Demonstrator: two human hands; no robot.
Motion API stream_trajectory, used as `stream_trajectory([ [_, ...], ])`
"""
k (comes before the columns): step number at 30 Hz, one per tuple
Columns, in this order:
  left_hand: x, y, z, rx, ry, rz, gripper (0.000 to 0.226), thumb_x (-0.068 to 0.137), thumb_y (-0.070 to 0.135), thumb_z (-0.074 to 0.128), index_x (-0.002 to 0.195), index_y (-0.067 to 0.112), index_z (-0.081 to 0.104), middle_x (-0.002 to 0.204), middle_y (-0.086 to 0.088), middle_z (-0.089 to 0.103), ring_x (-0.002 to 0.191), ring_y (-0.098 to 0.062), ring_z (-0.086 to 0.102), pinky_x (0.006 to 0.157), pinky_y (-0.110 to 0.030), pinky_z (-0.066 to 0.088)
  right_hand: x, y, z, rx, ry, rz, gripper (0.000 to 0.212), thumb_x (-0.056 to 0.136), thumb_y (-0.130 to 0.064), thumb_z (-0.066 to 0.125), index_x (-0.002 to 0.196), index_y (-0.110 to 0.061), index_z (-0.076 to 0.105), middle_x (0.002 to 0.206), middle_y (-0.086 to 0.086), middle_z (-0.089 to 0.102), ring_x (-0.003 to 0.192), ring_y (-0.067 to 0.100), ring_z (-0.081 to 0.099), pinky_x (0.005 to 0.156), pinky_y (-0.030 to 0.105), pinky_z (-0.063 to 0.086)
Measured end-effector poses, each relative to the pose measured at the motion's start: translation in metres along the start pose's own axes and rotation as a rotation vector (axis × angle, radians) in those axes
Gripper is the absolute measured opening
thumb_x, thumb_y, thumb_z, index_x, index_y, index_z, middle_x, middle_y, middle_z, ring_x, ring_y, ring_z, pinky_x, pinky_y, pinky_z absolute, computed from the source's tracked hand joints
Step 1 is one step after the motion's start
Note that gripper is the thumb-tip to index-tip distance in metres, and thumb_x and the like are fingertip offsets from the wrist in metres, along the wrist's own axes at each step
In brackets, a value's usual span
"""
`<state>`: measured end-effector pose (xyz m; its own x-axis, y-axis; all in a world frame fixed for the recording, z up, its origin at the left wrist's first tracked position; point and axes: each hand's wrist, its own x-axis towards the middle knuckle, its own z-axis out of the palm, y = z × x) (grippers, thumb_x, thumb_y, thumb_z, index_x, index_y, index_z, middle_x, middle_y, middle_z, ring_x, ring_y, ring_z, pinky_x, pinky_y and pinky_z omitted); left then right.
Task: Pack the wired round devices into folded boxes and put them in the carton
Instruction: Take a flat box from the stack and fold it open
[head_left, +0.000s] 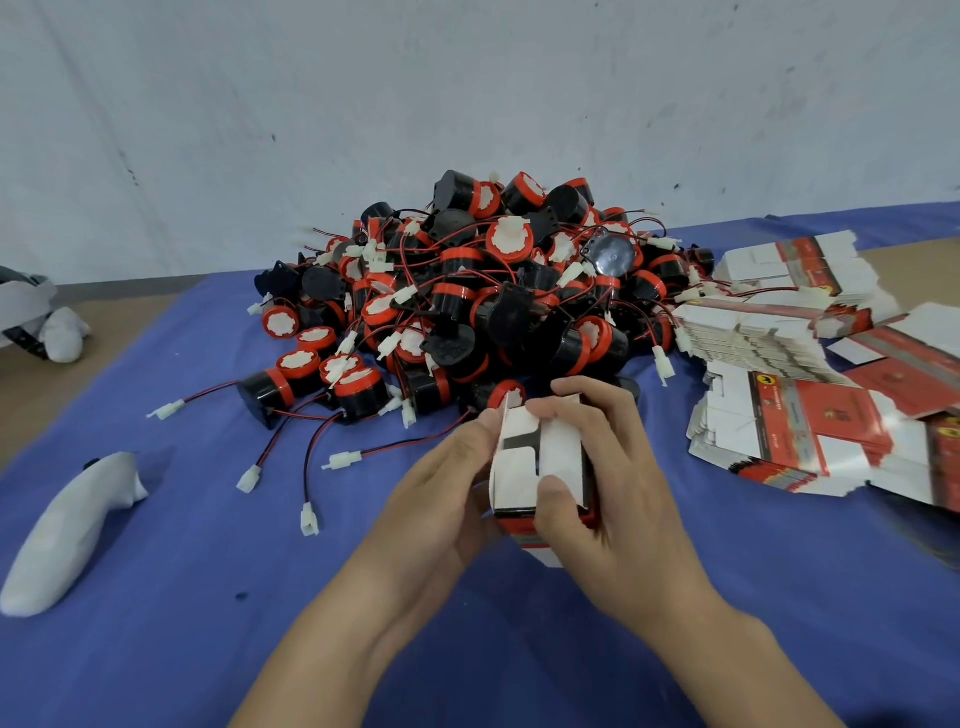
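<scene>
A small red and white box (524, 467) sits between my hands above the blue cloth, its white end flaps facing me. My left hand (441, 488) grips its left side. My right hand (608, 467) wraps the right side, thumb pressing on a flap and fingers curled over the top. A large heap of black and red round devices (467, 291) with red-black wires and white plugs lies just behind the box. What is inside the box is hidden. No carton shows.
Stacks of flat unfolded red and white boxes (810, 374) lie at the right. A white sock-like object (67, 530) lies at the left on the blue cloth (208, 597). Loose wires with plugs (311, 488) trail from the heap. A white wall stands behind.
</scene>
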<state>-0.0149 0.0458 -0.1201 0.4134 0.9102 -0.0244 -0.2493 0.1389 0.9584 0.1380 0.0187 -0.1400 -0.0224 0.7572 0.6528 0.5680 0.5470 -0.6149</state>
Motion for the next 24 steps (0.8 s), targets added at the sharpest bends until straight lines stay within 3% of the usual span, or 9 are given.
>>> stream_trajectory([
  [2,-0.001,-0.001,-0.004,0.034,0.029,0.013,0.051,0.087,0.053,0.059,0.125,0.019,0.068,0.121,-0.013,0.071,0.114,-0.032,0.067,0.092,-0.048,0.058,-0.001,0.001,-0.001,-0.021,-0.049,0.0,0.053,0.088,-0.041,0.049,0.137,-0.021,0.052,0.139,-0.015,0.037,0.132,0.003,0.04,0.097,0.007,0.038],
  [8,-0.002,-0.004,-0.007,0.073,0.035,0.047,0.053,0.077,0.043,0.066,0.124,0.019,0.065,0.109,-0.009,0.075,0.097,-0.026,0.074,0.075,-0.038,0.062,-0.004,0.003,-0.001,-0.011,-0.124,-0.014,0.074,0.088,-0.048,0.057,0.153,-0.029,0.03,0.15,-0.022,0.03,0.142,0.001,0.034,0.109,0.012,0.033],
  [16,-0.002,-0.005,-0.01,0.139,0.035,0.064,0.046,0.08,0.036,0.068,0.124,0.024,0.058,0.108,-0.01,0.075,0.101,-0.031,0.072,0.085,-0.045,0.061,-0.003,0.004,0.0,-0.033,-0.156,-0.044,0.073,0.087,-0.05,0.058,0.15,-0.039,0.025,0.153,-0.024,0.027,0.144,-0.002,0.031,0.11,0.012,0.033],
  [22,0.0,-0.006,-0.013,0.158,0.054,0.031,0.027,0.095,0.019,0.065,0.12,0.026,0.059,0.105,-0.008,0.076,0.094,-0.028,0.074,0.075,-0.034,0.062,-0.005,0.005,0.001,-0.069,-0.164,-0.063,0.076,0.087,-0.056,0.06,0.15,-0.037,0.024,0.155,-0.023,0.028,0.144,0.002,0.034,0.109,0.023,0.042],
  [24,0.001,-0.007,-0.013,0.155,0.064,0.032,0.03,0.092,0.02,0.07,0.119,0.028,0.06,0.104,-0.006,0.076,0.094,-0.029,0.074,0.079,-0.04,0.062,-0.006,0.004,0.002,-0.082,-0.182,-0.065,0.078,0.086,-0.062,0.059,0.151,-0.041,0.02,0.156,-0.024,0.026,0.146,0.001,0.031,0.109,0.034,0.046],
])
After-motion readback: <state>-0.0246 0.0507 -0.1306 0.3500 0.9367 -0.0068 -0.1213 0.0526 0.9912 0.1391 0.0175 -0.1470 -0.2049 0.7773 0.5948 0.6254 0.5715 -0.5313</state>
